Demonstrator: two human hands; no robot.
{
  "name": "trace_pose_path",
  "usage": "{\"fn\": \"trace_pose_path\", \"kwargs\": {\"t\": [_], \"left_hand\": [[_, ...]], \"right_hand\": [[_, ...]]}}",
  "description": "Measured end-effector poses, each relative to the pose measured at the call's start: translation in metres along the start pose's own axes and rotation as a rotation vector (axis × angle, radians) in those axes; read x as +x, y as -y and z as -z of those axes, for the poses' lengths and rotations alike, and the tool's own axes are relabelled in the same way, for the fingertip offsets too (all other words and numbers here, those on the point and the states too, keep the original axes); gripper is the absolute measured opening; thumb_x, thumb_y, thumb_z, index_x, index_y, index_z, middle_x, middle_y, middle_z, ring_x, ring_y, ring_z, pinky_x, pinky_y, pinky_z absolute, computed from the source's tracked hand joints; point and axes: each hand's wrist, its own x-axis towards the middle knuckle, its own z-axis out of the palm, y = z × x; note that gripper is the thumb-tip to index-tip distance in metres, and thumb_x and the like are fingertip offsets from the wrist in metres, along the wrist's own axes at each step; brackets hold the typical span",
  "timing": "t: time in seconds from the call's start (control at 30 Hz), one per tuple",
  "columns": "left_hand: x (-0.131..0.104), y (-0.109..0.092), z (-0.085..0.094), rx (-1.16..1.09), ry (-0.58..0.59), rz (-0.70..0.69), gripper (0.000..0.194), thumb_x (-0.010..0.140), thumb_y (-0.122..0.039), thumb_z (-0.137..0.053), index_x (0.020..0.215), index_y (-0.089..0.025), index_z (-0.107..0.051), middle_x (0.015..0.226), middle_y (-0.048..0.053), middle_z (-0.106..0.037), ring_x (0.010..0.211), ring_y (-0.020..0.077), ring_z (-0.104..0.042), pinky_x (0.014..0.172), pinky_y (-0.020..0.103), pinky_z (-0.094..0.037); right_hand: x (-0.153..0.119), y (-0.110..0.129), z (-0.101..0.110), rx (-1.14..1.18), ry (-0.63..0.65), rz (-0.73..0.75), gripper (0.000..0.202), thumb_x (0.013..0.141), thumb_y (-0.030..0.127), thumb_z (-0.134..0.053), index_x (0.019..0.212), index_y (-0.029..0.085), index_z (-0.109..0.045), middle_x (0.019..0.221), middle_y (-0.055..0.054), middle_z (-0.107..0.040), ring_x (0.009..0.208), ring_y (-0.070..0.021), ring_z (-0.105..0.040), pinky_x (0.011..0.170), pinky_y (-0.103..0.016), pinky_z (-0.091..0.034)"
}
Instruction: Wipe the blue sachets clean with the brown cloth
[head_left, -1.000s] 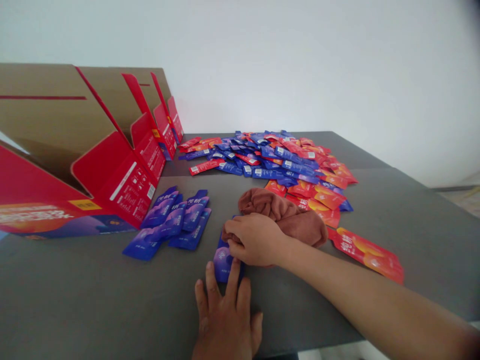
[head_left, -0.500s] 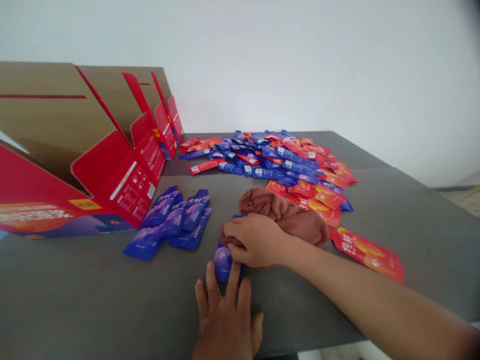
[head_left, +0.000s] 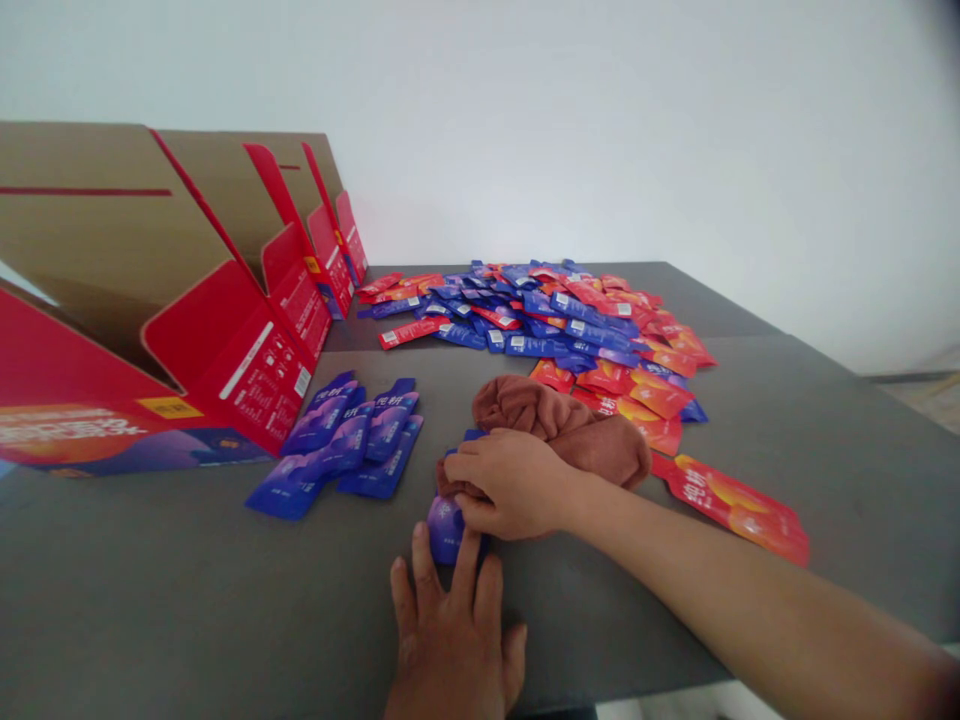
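A blue-purple sachet (head_left: 445,530) lies flat on the grey table, its middle and upper part mostly covered. My left hand (head_left: 454,630) has its fingers spread, with fingertips resting on the sachet's near edge. Bunched in my right hand (head_left: 514,485) is a brown cloth (head_left: 577,430), which presses on the sachet just beyond my left fingertips. Several blue sachets (head_left: 345,440) overlap in a small group to the left. Right of the cloth lies a single red sachet (head_left: 739,505).
Open red cardboard boxes (head_left: 225,370) stand in a row at the left. A large heap of blue and red sachets (head_left: 540,310) covers the far middle of the table (head_left: 172,600). Behind it rises a pale wall (head_left: 525,130).
My right hand and the cloth have shifted slightly left and toward me over the sachet. My left hand has stayed in place.
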Motion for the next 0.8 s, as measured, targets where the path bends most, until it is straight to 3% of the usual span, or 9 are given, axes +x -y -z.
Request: {"fn": "trace_pose_path", "kwargs": {"t": [0.57,0.8], "left_hand": [[0.0005,-0.0002,0.0022,-0.010,0.023,0.008,0.037,0.065,-0.023,-0.052,0.101,-0.021,-0.060,0.135,0.005,-0.047,0.125,0.0463,-0.028,0.094,0.065,-0.034],[0.0003,-0.0002,0.0010,-0.006,0.011,0.007,0.036,0.065,-0.023,-0.053,0.101,-0.021,-0.060,0.132,0.005,-0.049,0.124,0.0460,-0.028,0.094,0.065,-0.034]], "right_hand": [[0.0035,0.0052,0.0008,-0.072,0.023,-0.274,0.023,0.085,0.031,-0.040,0.096,0.020,-0.057,0.090,-0.005,-0.064,0.077,-0.0188,-0.058,0.064,-0.029,-0.037],[0.0019,0.0020,0.0011,-0.031,0.017,-0.168,0.023,0.083,0.030,-0.042,0.095,0.019,-0.057,0.091,-0.006,-0.064,0.078,-0.0184,-0.057,0.067,-0.029,-0.036]]}}
